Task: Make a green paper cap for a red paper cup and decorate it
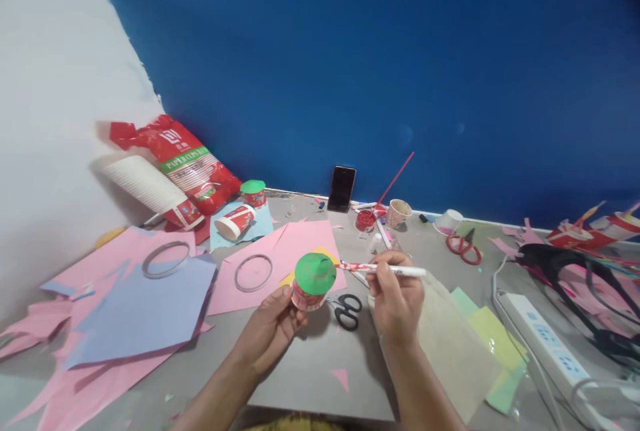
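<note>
My left hand (276,325) grips a small red patterned paper cup (306,299) low on its side, above the table. A round green paper top (315,273) covers the cup like a low cone. In my right hand (399,294) is a white marker (407,271), held level between thumb and fingers. Its red-streaked end points left and meets or almost meets the green top's right edge; I cannot tell which. Just behind the cup lie black-handled scissors (347,312), their blades partly hidden.
Pink paper (220,297) and a blue sheet (145,314) spread over the left side, with grey rings. Stacked paper cups (143,184) lean near a red bag (187,164). A phone (342,188) stands at the back. Red scissors (464,249) and a power strip (545,341) are right.
</note>
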Demonstrator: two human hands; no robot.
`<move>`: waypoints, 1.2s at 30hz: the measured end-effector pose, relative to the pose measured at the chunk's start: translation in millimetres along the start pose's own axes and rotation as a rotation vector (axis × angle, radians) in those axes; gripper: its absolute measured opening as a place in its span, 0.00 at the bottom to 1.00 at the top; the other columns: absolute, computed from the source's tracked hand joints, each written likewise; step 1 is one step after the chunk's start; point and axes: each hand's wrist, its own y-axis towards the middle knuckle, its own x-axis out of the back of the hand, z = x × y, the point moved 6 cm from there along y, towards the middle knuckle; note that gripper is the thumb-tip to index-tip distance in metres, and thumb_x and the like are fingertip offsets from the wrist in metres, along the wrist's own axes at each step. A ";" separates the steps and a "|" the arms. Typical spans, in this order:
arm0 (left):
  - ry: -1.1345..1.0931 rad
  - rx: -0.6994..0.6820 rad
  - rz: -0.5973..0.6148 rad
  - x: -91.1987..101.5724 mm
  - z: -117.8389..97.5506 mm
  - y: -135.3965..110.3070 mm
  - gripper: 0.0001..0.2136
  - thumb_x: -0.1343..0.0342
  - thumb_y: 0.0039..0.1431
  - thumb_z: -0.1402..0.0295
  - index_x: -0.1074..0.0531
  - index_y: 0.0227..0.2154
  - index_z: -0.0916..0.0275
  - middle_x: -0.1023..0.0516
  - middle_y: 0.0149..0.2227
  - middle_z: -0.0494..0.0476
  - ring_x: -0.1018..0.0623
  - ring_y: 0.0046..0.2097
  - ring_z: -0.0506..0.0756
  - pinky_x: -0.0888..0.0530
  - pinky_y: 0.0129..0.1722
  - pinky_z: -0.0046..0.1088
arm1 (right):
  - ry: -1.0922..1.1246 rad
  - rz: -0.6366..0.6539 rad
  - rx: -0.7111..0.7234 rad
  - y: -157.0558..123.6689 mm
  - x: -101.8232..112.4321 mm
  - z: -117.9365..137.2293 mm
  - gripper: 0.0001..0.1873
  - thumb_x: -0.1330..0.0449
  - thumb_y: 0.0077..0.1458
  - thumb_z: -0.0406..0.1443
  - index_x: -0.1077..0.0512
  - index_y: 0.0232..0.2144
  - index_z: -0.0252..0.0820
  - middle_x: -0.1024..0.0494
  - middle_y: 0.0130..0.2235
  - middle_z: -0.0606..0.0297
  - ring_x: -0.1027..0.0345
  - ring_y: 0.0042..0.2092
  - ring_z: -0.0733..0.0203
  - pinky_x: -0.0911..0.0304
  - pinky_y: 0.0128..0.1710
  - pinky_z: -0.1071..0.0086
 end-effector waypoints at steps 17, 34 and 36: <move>0.160 -0.081 -0.091 -4.5 -7.0 -3.8 0.15 0.24 0.46 0.61 0.22 0.26 0.67 0.24 0.29 0.55 0.26 0.31 0.52 0.23 0.32 0.29 | -0.265 0.120 0.338 -13.6 -9.7 33.9 0.06 0.39 0.64 0.34 0.25 0.33 0.44 0.25 0.28 0.66 0.31 0.26 0.63 0.37 0.24 0.70; 0.156 -0.071 -0.077 -6.9 -7.2 -3.4 0.16 0.24 0.45 0.61 0.22 0.25 0.67 0.25 0.28 0.54 0.26 0.32 0.51 0.23 0.32 0.27 | -0.291 0.105 0.327 -9.4 -8.7 32.9 0.07 0.39 0.62 0.32 0.26 0.31 0.43 0.25 0.27 0.67 0.33 0.24 0.64 0.38 0.22 0.71; 0.153 -0.071 -0.074 -7.2 -7.5 -3.3 0.16 0.24 0.45 0.62 0.23 0.24 0.67 0.25 0.28 0.54 0.26 0.32 0.51 0.23 0.32 0.26 | -0.274 0.124 0.305 -9.3 -9.5 31.9 0.07 0.39 0.63 0.33 0.26 0.30 0.43 0.26 0.26 0.67 0.34 0.23 0.65 0.39 0.22 0.71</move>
